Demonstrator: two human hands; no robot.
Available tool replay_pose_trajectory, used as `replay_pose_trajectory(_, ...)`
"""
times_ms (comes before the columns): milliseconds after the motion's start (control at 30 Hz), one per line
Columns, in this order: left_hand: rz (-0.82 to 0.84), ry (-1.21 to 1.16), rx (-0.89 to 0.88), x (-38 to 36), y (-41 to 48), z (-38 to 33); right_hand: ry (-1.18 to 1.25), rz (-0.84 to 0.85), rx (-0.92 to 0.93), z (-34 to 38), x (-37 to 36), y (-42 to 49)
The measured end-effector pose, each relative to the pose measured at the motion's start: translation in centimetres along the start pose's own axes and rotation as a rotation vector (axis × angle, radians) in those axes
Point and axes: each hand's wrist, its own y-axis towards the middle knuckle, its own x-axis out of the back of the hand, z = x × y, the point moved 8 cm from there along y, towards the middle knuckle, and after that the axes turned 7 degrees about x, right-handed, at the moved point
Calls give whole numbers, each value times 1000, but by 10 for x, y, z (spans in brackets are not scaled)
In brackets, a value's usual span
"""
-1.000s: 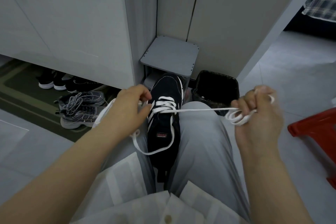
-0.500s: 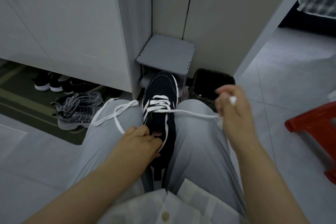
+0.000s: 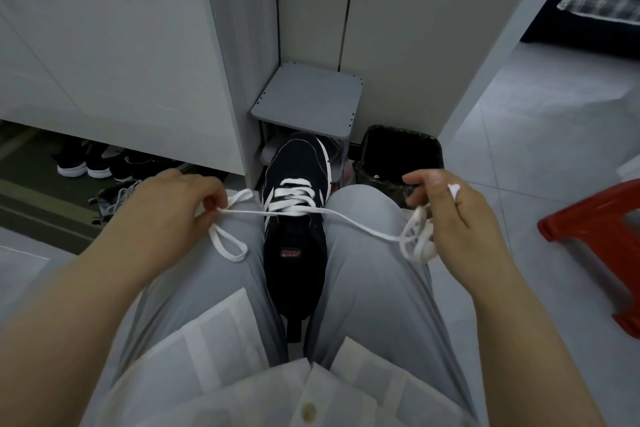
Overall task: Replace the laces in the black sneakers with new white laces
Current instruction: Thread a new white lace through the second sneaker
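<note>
- Squarely between the person's grey-trousered knees sits the black sneaker [image 3: 294, 243], clamped on both sides, with its toe pointing far and almost under the front edge of a small grey shelf [image 3: 308, 104].
- The white lace [image 3: 294, 199] crosses the far eyelets in a few rows. One strand runs left to right over the tongue, from hand to hand.
- The left hand [image 3: 169, 208] pinches that strand between thumb and curled fingers, above the left thigh. A loose loop (flat, lying on the trouser leg) hangs just beneath it.
- The right hand [image 3: 460, 222] grips a bunched coil of the lace past the outer edge of the right knee, fingers curled, with a white end poking out by the knuckles.
- A black bin [image 3: 401, 153] stands just right of the shelf, at the foot of the wall.
- Open tiled floor [image 3: 519, 156] lies to the right, between the right knee and a red stool [image 3: 595, 225] at the frame's right edge.
- On the left, a white cabinet [image 3: 104, 63] overhangs dark shoes [image 3: 83, 163]. Grey sneakers [image 3: 114, 201] lie near its bottom edge, partly behind the left hand.
</note>
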Motion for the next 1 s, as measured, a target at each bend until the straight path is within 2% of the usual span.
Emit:
replay_pose_trajectory(100, -73, -33, 15, 3, 5, -7, 20, 29, -159, -12, -3, -1)
replay_pose_trajectory(167, -71, -236, 1, 8, 4, -31, 168, -33, -220, -14, -9, -2)
replay_pose_trajectory(233, 35, -534, -3, 4, -2, -66, 509, -51, -279, -12, -25, -4)
replay_pose_trajectory(300, 148, -726, -24, -8, -9, -101, 869, 31, -311, -3, -43, -4)
replay_pose_trajectory(400, 277, -826, -28, -24, -14, -133, 1029, 184, -323, 11, -55, -5)
replay_pose_trajectory(500, 413, -908, 32, -38, -13, -145, 1101, 239, -291, 17, -55, -6)
replay_pose_trajectory(567, 433, -818, 21, -43, -13, -148, 1105, 207, -267, 16, -51, -5)
replay_pose_trajectory(733, 219, -595, 0, -36, -8, -126, 968, 70, -250, 0, -37, -3)
replay_pose_trajectory(867, 152, -603, 31, -32, -6, -104, 643, 19, -242, -23, -30, -6)
replay_pose_trajectory(1000, 121, -615, 91, -33, -7, -91, 509, -11, -291, -40, -34, -11)
